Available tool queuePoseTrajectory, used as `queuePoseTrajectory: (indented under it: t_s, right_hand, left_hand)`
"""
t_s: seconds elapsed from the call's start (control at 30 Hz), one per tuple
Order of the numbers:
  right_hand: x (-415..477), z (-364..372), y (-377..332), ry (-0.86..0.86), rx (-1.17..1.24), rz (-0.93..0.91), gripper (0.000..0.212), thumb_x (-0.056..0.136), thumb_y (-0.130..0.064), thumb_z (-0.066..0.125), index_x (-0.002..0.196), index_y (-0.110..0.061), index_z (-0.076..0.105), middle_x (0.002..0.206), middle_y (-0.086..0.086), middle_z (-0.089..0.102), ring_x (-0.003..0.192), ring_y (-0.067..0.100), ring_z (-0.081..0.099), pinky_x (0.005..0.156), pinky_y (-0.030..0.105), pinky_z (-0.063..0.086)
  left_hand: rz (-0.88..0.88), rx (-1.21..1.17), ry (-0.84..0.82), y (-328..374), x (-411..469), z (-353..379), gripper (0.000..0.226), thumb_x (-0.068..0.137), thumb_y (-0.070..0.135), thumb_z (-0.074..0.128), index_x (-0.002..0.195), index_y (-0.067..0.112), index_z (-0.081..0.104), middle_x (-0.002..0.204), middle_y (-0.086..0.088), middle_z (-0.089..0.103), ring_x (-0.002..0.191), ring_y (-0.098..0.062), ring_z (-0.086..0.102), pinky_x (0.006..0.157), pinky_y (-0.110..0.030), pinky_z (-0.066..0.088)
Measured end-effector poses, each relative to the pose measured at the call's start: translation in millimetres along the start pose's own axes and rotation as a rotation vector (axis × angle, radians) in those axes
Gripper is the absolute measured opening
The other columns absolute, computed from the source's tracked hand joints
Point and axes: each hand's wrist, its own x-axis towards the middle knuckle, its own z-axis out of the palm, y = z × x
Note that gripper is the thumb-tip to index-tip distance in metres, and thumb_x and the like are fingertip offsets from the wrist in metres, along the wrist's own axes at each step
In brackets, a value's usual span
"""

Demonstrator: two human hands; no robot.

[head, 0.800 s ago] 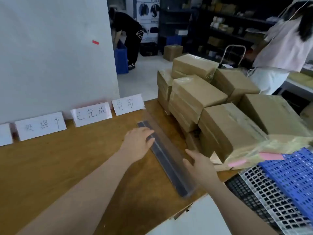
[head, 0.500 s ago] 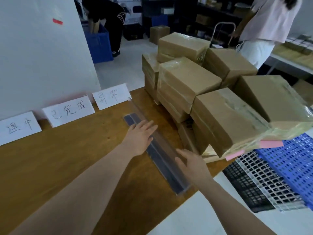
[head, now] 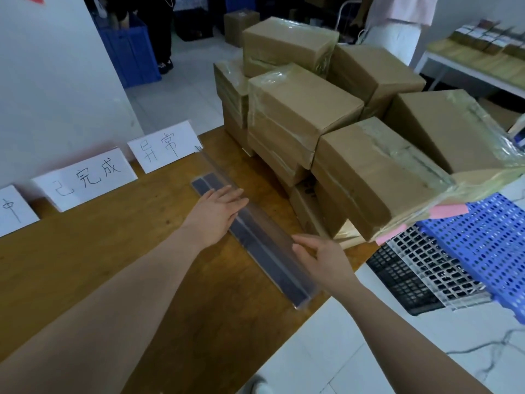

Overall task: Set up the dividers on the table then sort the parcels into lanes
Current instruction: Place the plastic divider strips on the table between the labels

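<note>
A long clear divider with dark strips along its base lies diagonally on the wooden table, running from the white label cards toward the table's near right corner. My left hand rests flat on its far half with fingers spread. My right hand touches the upright clear wall near the close end, fingers curled lightly against it. A stack of brown taped parcels sits at the table's right end, just beyond the divider.
White handwritten label cards lean against a white wall at the table's back edge. Blue and black perforated crates lie to the right, below the parcels. Two persons stand in the background, one by a blue bin.
The view has tilted down and shifted right. My left hand has flattened and slid slightly along the divider. My right hand stays at the near end.
</note>
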Motion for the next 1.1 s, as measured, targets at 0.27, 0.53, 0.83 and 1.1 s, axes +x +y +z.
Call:
queuePoseTrajectory:
  t_s: [0.27, 0.53, 0.83, 1.1]
  right_hand:
    - [-3, 2, -7, 0.019, 0.070, 0.058, 0.034, 0.099, -0.029, 0.050, 0.130, -0.022, 0.060, 0.128, -0.010, 0.062, 0.111, 0.003, 0.055, 0.087, 0.010, 0.035]
    - [-2, -4, -8, 0.053, 0.147, 0.146, 0.033, 0.099, -0.037, 0.048, 0.128, -0.030, 0.061, 0.113, -0.011, 0.067, 0.074, 0.002, 0.061, 0.076, 0.020, 0.051]
    - [2, -11, -14, 0.063, 0.191, 0.148, 0.033, 0.099, -0.032, 0.049, 0.130, -0.024, 0.061, 0.123, -0.005, 0.066, 0.101, 0.013, 0.064, 0.087, 0.026, 0.051]
    - [14, 10, -12, 0.016, 0.019, 0.117, 0.035, 0.097, -0.030, 0.054, 0.131, -0.022, 0.059, 0.129, -0.004, 0.062, 0.113, 0.012, 0.059, 0.097, 0.031, 0.048]
  left_hand:
    - [-0.042, -0.075, 0.056, -10, -4, -9, 0.015, 0.088, 0.022, 0.071, 0.103, 0.020, 0.073, 0.109, 0.001, 0.068, 0.106, -0.016, 0.060, 0.096, -0.030, 0.047]
    - [-0.086, -0.009, -0.207, -16, -4, -34, 0.019, 0.091, 0.025, 0.067, 0.108, 0.021, 0.073, 0.109, 0.003, 0.070, 0.102, -0.014, 0.063, 0.093, -0.031, 0.051]
    - [-0.313, 0.031, -0.399, -48, -48, -66, 0.011, 0.090, 0.026, 0.067, 0.100, 0.023, 0.072, 0.096, 0.007, 0.067, 0.088, -0.010, 0.060, 0.083, -0.027, 0.050]
    - [-0.578, -0.016, -0.321, -73, -94, -73, 0.009, 0.085, 0.024, 0.073, 0.085, 0.025, 0.064, 0.088, 0.003, 0.062, 0.087, -0.016, 0.059, 0.079, -0.030, 0.047]
